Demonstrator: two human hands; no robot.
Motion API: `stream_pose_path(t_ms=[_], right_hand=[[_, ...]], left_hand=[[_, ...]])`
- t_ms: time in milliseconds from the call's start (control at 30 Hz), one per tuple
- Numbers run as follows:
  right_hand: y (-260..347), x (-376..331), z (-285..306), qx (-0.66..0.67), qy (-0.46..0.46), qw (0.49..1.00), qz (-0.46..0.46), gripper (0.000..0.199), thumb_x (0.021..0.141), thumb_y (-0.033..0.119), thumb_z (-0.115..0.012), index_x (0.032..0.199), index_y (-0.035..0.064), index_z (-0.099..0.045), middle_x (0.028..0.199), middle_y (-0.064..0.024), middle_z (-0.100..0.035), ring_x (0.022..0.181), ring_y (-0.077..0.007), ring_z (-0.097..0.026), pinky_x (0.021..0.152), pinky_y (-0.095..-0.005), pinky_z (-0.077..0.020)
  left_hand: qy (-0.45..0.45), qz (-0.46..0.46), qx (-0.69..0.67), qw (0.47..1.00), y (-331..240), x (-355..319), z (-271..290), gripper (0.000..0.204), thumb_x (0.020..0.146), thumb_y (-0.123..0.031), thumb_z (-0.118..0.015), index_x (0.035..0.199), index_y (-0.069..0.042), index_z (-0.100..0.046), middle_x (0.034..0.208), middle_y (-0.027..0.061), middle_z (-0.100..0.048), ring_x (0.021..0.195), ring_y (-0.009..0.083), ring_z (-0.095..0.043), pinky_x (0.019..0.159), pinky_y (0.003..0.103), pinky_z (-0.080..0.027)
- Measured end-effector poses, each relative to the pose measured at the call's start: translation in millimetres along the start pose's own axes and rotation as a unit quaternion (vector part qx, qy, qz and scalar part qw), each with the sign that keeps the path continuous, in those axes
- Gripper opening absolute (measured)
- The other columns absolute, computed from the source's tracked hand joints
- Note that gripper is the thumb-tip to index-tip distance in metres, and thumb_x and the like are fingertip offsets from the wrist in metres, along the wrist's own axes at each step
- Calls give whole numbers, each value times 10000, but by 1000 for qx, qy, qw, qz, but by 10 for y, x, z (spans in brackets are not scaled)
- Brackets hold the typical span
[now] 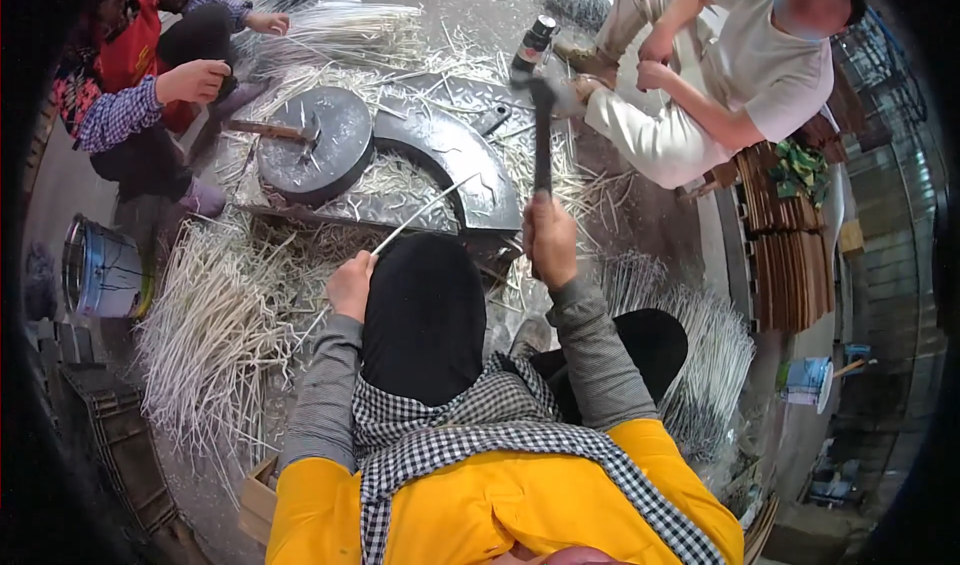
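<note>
- Left hand (350,287): fingers are gripping thin pale metal rod (425,210), tip overlying curved grey metal block (450,155).
- Right hand (550,243): clenching black hammer (543,145).
- Seemingly midway; heaped pale rods (210,325) are lying left, done or undone unclear.

Hammer (543,135): dark, long-handled — it is held with head at the far end.
Rod (425,211): thin, pale, straight — slanting, tip over curved metal block (450,146).

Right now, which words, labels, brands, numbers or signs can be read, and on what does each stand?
No text is clear enough to quote.
Dark bottle: label too small to read.
Red apron: marks too blurred.
Left bucket: any print too blurred.
Right bucket: any print too small.
</note>
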State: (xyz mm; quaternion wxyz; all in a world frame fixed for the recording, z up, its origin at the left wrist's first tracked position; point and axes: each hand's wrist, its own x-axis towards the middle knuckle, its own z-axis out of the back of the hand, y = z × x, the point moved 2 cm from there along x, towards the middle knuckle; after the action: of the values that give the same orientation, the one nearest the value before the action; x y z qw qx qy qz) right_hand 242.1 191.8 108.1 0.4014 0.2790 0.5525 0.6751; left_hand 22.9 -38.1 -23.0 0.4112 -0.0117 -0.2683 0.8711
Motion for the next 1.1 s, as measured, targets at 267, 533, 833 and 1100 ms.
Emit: stream_pose_path(t_ms=[267,533,833,1100], right_hand=[[-1204,305,155,-280,6,948,149,462,975,462,-428,727,81,-508,555,11,-453,435,-69,-424,394,-242,-310],[-62,121,69,99,-29,990,101,438,970,429,-456,726,73,-533,575,2,-479,438,-92,-446,396,-261,-334],[-5,-78,-4,-45,55,996,-58,416,978,386,-450,779,34,-547,574,-22,-493,459,-111,-456,427,-295,-350],[-734,60,96,-141,-19,989,42,450,963,416,-469,751,26,-547,581,-25,-497,506,-118,-472,464,-308,-364]], left_hand=[[69,15,32,997,-186,252,-36,293,934,-394,-489,844,-119,-534,734,139,-621,718,376,-618,585,506,-460],[26,15,-1,1000,-90,148,-30,282,935,-395,-484,860,-128,-535,743,133,-627,737,368,-624,588,502,-465],[76,35,38,996,-119,159,-85,288,933,-396,-487,853,-124,-534,744,134,-627,724,368,-626,587,496,-475],[82,33,38,995,-239,253,-85,294,927,-401,-495,859,-119,-536,741,136,-626,730,369,-629,594,495,-480]])
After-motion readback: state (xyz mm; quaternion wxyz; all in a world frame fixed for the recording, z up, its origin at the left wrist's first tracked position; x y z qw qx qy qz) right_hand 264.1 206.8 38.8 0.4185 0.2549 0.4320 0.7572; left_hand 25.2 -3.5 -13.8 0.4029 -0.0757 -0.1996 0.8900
